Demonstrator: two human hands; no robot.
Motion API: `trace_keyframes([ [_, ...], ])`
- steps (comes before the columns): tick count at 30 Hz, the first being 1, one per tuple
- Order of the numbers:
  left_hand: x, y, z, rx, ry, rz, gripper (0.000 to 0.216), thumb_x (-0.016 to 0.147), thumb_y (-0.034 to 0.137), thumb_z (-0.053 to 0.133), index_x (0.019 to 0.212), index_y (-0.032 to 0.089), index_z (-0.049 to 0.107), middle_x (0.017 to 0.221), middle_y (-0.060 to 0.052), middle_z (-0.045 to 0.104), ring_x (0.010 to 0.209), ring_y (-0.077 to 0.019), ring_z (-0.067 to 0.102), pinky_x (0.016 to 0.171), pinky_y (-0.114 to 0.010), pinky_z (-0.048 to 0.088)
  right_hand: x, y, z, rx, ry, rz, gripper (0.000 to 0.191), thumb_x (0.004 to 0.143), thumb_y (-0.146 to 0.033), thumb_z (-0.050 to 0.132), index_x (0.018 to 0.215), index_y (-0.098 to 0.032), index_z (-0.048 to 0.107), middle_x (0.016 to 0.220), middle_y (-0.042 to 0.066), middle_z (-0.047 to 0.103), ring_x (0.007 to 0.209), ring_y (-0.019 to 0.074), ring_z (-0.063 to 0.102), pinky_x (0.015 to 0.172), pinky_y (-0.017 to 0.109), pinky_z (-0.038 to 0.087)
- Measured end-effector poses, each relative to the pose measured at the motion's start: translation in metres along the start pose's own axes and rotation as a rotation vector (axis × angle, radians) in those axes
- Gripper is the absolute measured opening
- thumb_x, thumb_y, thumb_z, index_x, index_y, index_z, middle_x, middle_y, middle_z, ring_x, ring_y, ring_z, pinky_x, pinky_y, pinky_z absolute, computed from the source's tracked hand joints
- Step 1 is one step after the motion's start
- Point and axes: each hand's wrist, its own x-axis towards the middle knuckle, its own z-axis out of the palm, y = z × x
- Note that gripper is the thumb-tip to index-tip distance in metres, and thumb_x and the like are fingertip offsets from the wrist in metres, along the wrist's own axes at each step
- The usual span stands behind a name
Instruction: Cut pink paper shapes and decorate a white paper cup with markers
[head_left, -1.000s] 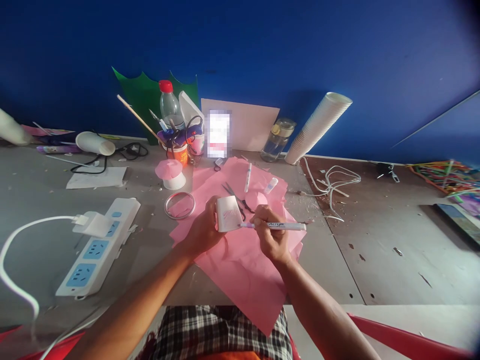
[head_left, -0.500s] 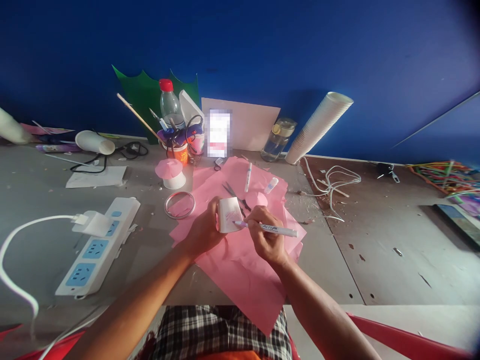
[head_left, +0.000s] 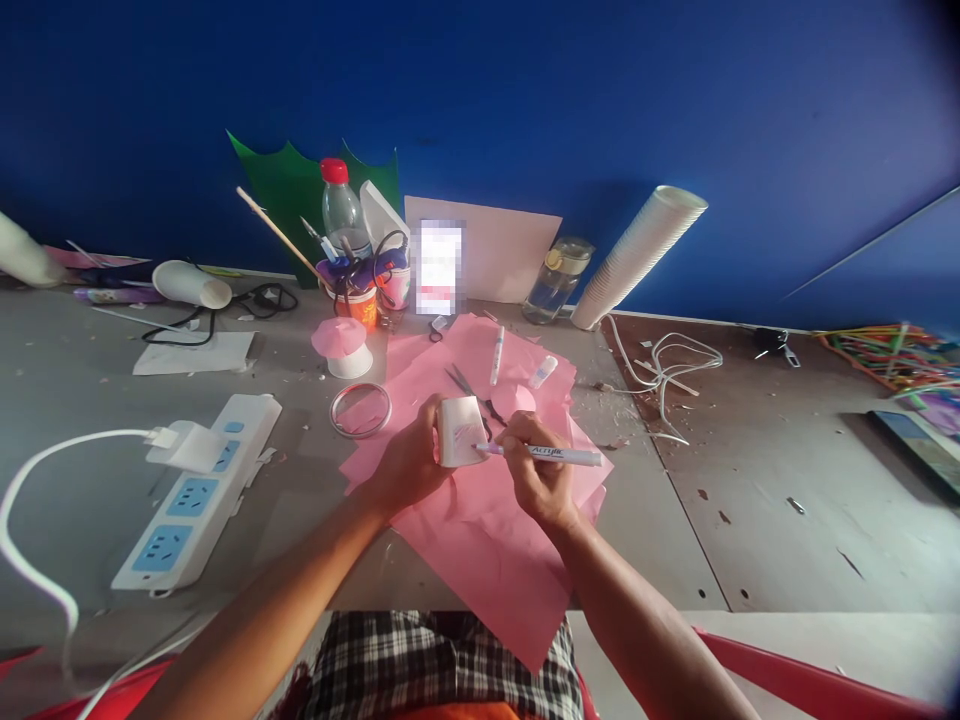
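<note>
My left hand (head_left: 409, 462) is closed round a white paper cup (head_left: 459, 430), held on its side above the pink paper sheet (head_left: 480, 540). Faint pink strokes show on the cup's wall. My right hand (head_left: 536, 475) pinches a white acrylic marker (head_left: 559, 455), and its tip touches the cup's lower right side. Black scissors (head_left: 471, 388) lie on the pink paper just behind the cup. A second marker (head_left: 496, 354) and a small white tube (head_left: 541, 371) lie further back on the paper.
A white power strip (head_left: 199, 488) with a plugged cable lies at left. A tape ring (head_left: 361, 409), an upturned cup with a pink top (head_left: 342, 346), a tool holder (head_left: 358, 290), bottles, a leaning stack of cups (head_left: 637, 256) and loose white cables (head_left: 667, 370) sit behind.
The marker tip moved left onto the cup, then shifted a little down its side. The cup turned slightly in my left hand.
</note>
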Motion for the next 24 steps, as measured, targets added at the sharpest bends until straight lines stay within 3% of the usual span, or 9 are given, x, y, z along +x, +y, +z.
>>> trace_keyframes([
  [6, -0.0003, 0.0017, -0.0011, -0.008, -0.026, -0.021, 0.054, 0.073, 0.031, 0.060, 0.121, 0.023, 0.037, 0.092, -0.004, 0.063, 0.068, -0.0193, 0.062, 0.052, -0.025, 0.041, 0.0001, 0.0008, 0.0015, 0.006, 0.012, 0.019, 0.015, 0.086, -0.019, 0.048, 0.076, -0.020, 0.059, 0.066, 0.001, 0.056, 0.062, 0.0148, 0.052, 0.059, 0.030, 0.041],
  [13, 0.0000, 0.0025, -0.0017, 0.004, -0.012, -0.020, 0.058, 0.073, 0.033, 0.061, 0.124, 0.022, 0.036, 0.090, -0.004, 0.062, 0.069, -0.0186, 0.061, 0.052, -0.025, 0.041, -0.0006, 0.0054, -0.0018, 0.031, 0.031, 0.033, 0.020, 0.085, -0.017, 0.046, 0.066, -0.020, 0.053, 0.062, 0.000, 0.053, 0.060, 0.0144, 0.048, 0.061, 0.031, 0.040],
  [19, 0.0005, 0.0019, -0.0017, -0.011, -0.032, -0.027, 0.056, 0.072, 0.029, 0.059, 0.123, 0.022, 0.037, 0.092, -0.005, 0.063, 0.070, -0.0192, 0.062, 0.051, -0.025, 0.041, -0.0015, 0.0078, 0.0009, 0.024, 0.029, 0.035, 0.015, 0.087, -0.021, 0.048, 0.076, -0.020, 0.059, 0.069, 0.002, 0.058, 0.065, 0.0153, 0.053, 0.061, 0.031, 0.042],
  [24, 0.0003, 0.0025, -0.0017, -0.005, -0.031, -0.026, 0.059, 0.073, 0.034, 0.060, 0.125, 0.022, 0.035, 0.096, -0.006, 0.064, 0.070, -0.0197, 0.063, 0.052, -0.025, 0.042, -0.0007, 0.0080, -0.0005, 0.003, 0.027, 0.025, 0.018, 0.085, -0.019, 0.047, 0.069, -0.020, 0.055, 0.063, 0.000, 0.055, 0.061, 0.0147, 0.050, 0.061, 0.032, 0.041],
])
